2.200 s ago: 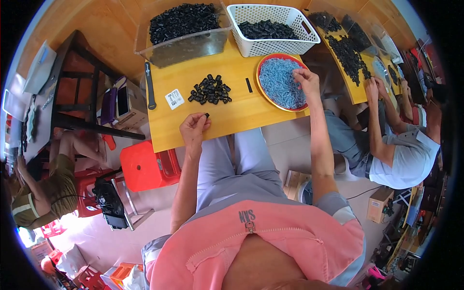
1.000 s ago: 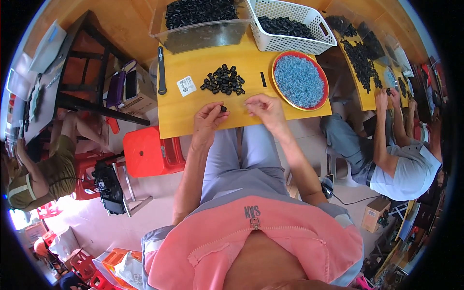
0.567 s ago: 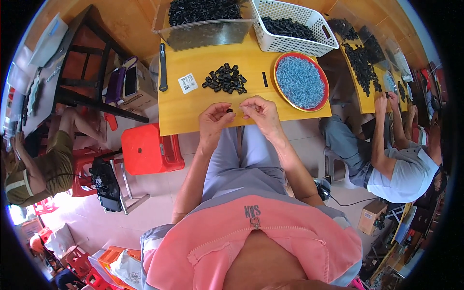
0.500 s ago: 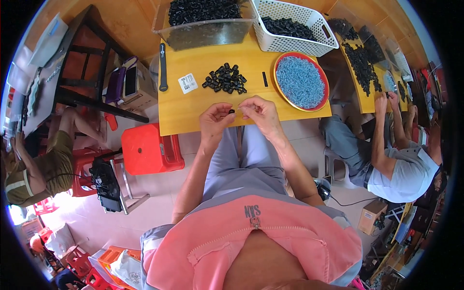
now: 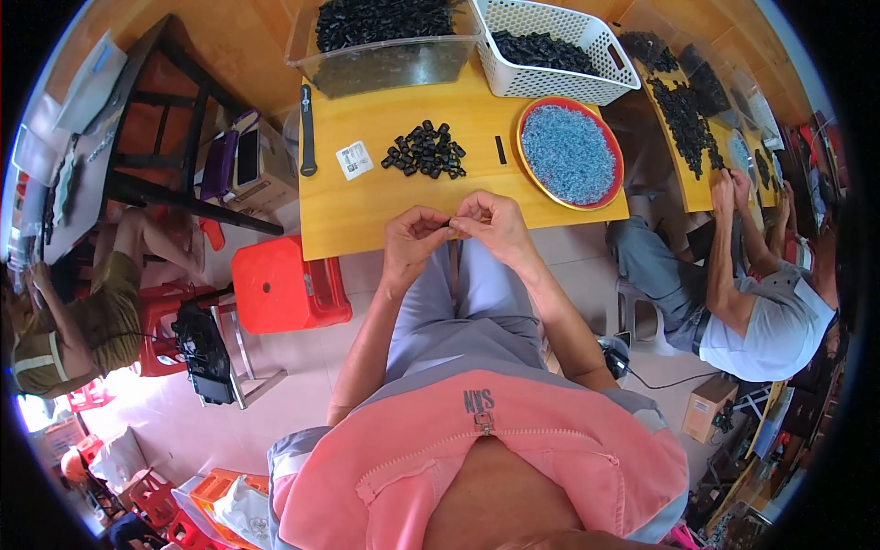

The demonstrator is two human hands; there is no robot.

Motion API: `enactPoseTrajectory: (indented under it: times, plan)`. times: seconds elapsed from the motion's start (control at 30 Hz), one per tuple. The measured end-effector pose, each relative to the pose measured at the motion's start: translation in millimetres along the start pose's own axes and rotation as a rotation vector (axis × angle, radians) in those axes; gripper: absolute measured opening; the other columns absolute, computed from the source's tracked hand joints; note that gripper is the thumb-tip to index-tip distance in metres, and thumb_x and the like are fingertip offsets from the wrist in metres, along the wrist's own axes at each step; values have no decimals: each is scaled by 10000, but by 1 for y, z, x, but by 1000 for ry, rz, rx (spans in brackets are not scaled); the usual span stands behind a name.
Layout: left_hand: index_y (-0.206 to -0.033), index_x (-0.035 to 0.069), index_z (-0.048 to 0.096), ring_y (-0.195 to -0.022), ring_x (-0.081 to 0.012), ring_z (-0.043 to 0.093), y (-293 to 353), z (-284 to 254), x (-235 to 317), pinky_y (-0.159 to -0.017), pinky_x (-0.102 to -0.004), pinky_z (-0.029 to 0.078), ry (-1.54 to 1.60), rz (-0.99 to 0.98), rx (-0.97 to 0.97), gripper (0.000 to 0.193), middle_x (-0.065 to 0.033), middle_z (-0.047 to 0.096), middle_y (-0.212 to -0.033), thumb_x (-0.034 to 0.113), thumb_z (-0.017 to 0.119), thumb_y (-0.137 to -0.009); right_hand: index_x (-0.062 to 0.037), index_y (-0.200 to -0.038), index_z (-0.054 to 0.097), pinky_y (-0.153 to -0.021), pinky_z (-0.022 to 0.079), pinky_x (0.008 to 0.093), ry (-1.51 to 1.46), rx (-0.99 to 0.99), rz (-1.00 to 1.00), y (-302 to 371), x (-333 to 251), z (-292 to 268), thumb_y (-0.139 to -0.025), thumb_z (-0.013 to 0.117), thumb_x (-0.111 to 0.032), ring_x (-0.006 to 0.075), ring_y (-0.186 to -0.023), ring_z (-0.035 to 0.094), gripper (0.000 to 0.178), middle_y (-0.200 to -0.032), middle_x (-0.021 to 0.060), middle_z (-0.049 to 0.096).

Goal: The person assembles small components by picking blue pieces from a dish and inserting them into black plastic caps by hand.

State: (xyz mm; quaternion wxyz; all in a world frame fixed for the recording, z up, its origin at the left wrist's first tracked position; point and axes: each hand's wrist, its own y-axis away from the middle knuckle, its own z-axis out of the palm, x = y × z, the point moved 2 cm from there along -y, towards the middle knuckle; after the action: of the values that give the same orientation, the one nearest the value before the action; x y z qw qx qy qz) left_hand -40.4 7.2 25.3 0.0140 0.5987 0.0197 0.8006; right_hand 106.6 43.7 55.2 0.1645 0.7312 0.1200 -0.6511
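Observation:
At the table's near edge my left hand (image 5: 412, 240) pinches a small black plastic part (image 5: 447, 223), mostly covered by the fingers. My right hand (image 5: 497, 227) is closed in a pinch against that part, its fingertips meeting those of my left hand. Whatever lies between the right fingertips is too small to make out. Just beyond my hands is a loose pile of black plastic parts (image 5: 424, 151). To the right stands a red and yellow dish (image 5: 617, 180) filled with tiny pale-blue translucent pieces (image 5: 570, 154).
At the back of the yellow table (image 5: 353, 215) are a clear bin (image 5: 390, 69) and a white basket (image 5: 559, 87) of black parts. A label (image 5: 354, 159), black strap (image 5: 308, 128) and black strip (image 5: 500, 149) lie there. A red stool (image 5: 280, 284) stands left; a co-worker (image 5: 761, 316) sits right.
My hands have come together, the right fingertips moving left and down onto the black part. Before, a gap separated them, and the part showed more fully in my left fingers.

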Motion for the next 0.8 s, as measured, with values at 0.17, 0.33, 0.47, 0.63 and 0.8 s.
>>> enactPoseTrajectory:
  times: [0.17,0.33,0.47,0.63,0.8]
  plan:
    - [-846,-14,583,-732,-102,588,-2,1,-3,-684,-219,488,47,-6,20,137,-53,615,-785,-63,628,-726,7,-774,601,-528,444,218,109,90,-95,6,-7,6,-745,639,-39,93,-600,556,67,-677,40,577]
    - [-860,-4,583,-708,-93,579,-8,-10,-8,-669,-212,477,11,-55,86,148,-48,612,-787,-31,641,-727,9,-777,620,-534,438,279,300,271,-291,-11,-4,-3,-728,624,-47,175,-604,569,75,-702,94,567]
    - [-857,0,581,-699,-83,572,-17,-12,-15,-661,-200,466,-8,-23,98,150,-42,614,-789,-26,642,-722,-5,-774,605,-593,442,337,503,410,-349,-46,20,-18,-697,603,-26,260,-652,566,80,-722,121,564]
    - [-861,-2,578,-696,-83,574,-16,-15,-17,-661,-197,466,6,-15,98,155,-43,617,-791,-26,642,-722,-17,-737,559,-621,436,384,684,389,-416,-61,26,-16,-676,582,0,298,-690,552,67,-720,118,549]
    - [-869,1,574,-693,-91,581,-18,-18,-22,-657,-212,482,50,0,88,156,-48,616,-796,-30,636,-729,-23,-762,570,-644,439,406,683,353,-363,-61,26,-17,-671,575,-1,306,-738,553,93,-729,124,541]
